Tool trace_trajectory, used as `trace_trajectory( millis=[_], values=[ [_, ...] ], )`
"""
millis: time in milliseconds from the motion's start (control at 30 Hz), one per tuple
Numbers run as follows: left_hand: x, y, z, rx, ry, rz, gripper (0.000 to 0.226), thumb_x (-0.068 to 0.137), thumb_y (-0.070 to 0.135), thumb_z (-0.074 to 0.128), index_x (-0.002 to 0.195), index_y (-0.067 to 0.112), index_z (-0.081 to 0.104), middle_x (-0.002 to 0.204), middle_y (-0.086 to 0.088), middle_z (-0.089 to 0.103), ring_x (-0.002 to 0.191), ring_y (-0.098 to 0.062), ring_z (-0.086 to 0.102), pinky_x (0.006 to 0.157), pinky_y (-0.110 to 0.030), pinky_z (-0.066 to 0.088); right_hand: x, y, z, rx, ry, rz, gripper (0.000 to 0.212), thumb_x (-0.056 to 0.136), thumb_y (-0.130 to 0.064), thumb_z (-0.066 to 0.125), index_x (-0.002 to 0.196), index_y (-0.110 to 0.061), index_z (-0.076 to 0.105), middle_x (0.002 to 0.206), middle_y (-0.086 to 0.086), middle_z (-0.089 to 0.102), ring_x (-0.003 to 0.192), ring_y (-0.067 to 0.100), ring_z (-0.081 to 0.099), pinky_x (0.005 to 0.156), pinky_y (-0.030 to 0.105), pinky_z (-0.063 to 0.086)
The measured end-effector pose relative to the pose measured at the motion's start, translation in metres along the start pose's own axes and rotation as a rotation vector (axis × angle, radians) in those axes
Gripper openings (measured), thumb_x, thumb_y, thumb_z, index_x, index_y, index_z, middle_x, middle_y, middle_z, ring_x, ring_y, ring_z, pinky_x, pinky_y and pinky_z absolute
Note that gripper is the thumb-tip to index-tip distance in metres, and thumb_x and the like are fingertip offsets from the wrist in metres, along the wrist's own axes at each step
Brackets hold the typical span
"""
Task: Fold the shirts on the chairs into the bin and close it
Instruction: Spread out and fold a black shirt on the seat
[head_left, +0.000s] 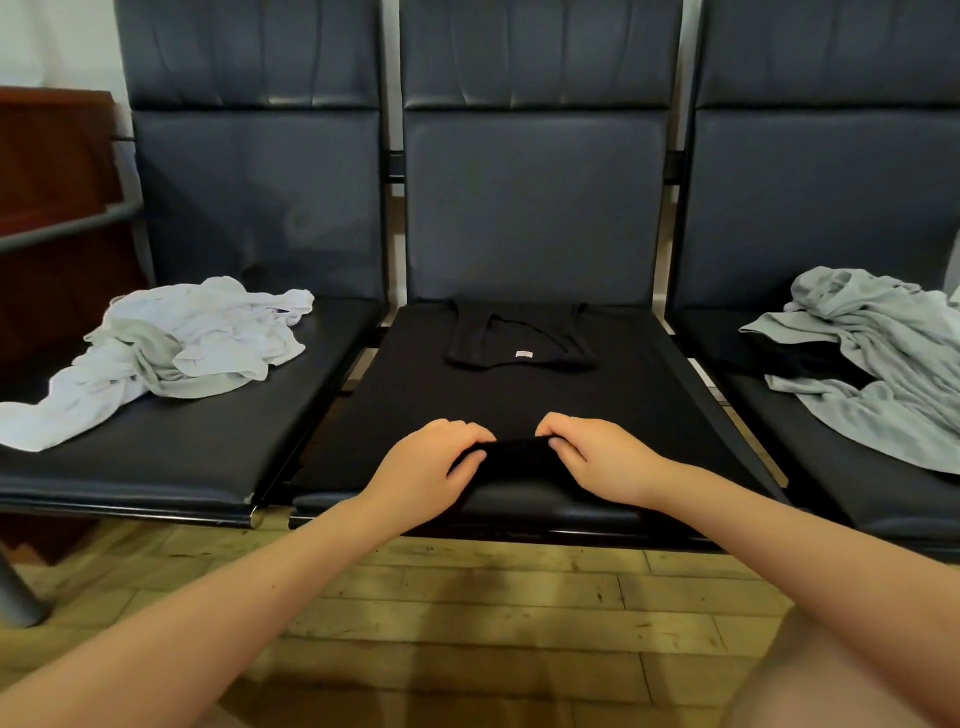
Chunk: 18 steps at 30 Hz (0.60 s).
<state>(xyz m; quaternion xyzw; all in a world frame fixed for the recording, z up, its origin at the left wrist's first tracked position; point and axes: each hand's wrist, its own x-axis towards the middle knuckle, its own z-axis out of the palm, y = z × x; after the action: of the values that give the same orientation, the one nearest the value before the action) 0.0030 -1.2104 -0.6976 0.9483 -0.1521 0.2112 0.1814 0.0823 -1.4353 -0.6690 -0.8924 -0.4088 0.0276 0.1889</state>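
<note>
A black shirt (524, 389) lies spread flat on the middle chair seat (530, 501), its collar and small label toward the backrest. My left hand (431, 465) and my right hand (597, 460) sit close together at the shirt's near hem, each pinching the bunched black fabric and lifting it slightly off the seat. A crumpled white and pale grey shirt pile (176, 348) rests on the left chair seat. A crumpled grey shirt (878, 358) lies on the right chair seat, over a dark garment (779, 356). No bin is in view.
Three dark padded chairs stand joined in a row, backrests upright behind the seats. A reddish wooden cabinet (57, 171) and a grey metal rail (67, 226) stand at the left. Wooden plank floor (467, 613) runs under the seats in front of me.
</note>
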Motion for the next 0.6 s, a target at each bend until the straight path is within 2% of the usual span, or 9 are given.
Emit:
trace_trajectory(
  millis=[167, 267, 333, 433, 533, 600],
  values=[
    [0.015, -0.010, -0.006, 0.021, 0.071, 0.000, 0.043, 0.095, 0.041, 0.030, 0.119, 0.025, 0.062, 0.114, 0.011, 0.068, 0.103, -0.005, 0.062, 0.085, -0.018, 0.047, 0.005, 0.013, -0.005, 0.000, -0.054, -0.050, 0.028, 0.095, -0.029, 0.059, 0.122, -0.026, 0.060, 0.113, -0.013, 0.063, 0.102, 0.004, 0.056, 0.090, 0.022, 0.044],
    [0.023, -0.018, -0.018, 0.161, 0.028, 0.055, 0.050, 0.092, 0.049, 0.027, 0.119, 0.027, 0.063, 0.108, 0.010, 0.069, 0.094, -0.010, 0.067, 0.073, -0.028, 0.053, 0.006, 0.029, -0.017, -0.056, 0.000, 0.003, 0.027, 0.093, -0.025, 0.061, 0.119, -0.023, 0.065, 0.113, -0.007, 0.063, 0.105, 0.010, 0.057, 0.094, 0.025, 0.044],
    [0.026, -0.025, -0.024, 0.236, -0.040, 0.099, 0.046, 0.092, 0.049, 0.032, 0.120, 0.029, 0.063, 0.098, 0.009, 0.067, 0.086, -0.012, 0.066, 0.065, -0.027, 0.050, 0.003, 0.045, -0.026, -0.101, 0.046, 0.085, 0.025, 0.093, -0.024, 0.061, 0.117, -0.023, 0.066, 0.108, -0.005, 0.062, 0.105, 0.015, 0.058, 0.093, 0.026, 0.043],
    [0.026, -0.037, -0.031, 0.206, -0.080, 0.034, 0.028, 0.095, 0.033, 0.054, 0.122, 0.029, 0.063, 0.097, 0.007, 0.063, 0.089, -0.013, 0.063, 0.074, -0.026, 0.046, -0.006, 0.070, -0.038, -0.069, 0.125, 0.216, 0.018, 0.093, -0.021, 0.061, 0.108, -0.021, 0.069, 0.107, -0.002, 0.065, 0.106, 0.018, 0.059, 0.094, 0.030, 0.044],
    [0.017, -0.046, -0.035, 0.063, -0.122, -0.147, 0.024, 0.091, 0.022, 0.063, 0.114, 0.027, 0.067, 0.101, 0.010, 0.066, 0.098, -0.011, 0.062, 0.086, -0.023, 0.044, -0.022, 0.087, -0.044, 0.082, 0.202, 0.327, 0.009, 0.093, -0.020, 0.061, 0.095, -0.025, 0.068, 0.101, -0.003, 0.068, 0.102, 0.017, 0.061, 0.091, 0.030, 0.044],
    [0.011, -0.048, -0.038, -0.103, -0.092, -0.276, 0.019, 0.090, 0.016, 0.064, 0.104, 0.029, 0.069, 0.098, 0.017, 0.066, 0.100, -0.007, 0.062, 0.094, -0.025, 0.045, -0.030, 0.090, -0.045, 0.237, 0.259, 0.354, 0.011, 0.094, -0.018, 0.060, 0.090, -0.028, 0.065, 0.097, -0.004, 0.067, 0.101, 0.016, 0.062, 0.090, 0.027, 0.043]
  ],
)
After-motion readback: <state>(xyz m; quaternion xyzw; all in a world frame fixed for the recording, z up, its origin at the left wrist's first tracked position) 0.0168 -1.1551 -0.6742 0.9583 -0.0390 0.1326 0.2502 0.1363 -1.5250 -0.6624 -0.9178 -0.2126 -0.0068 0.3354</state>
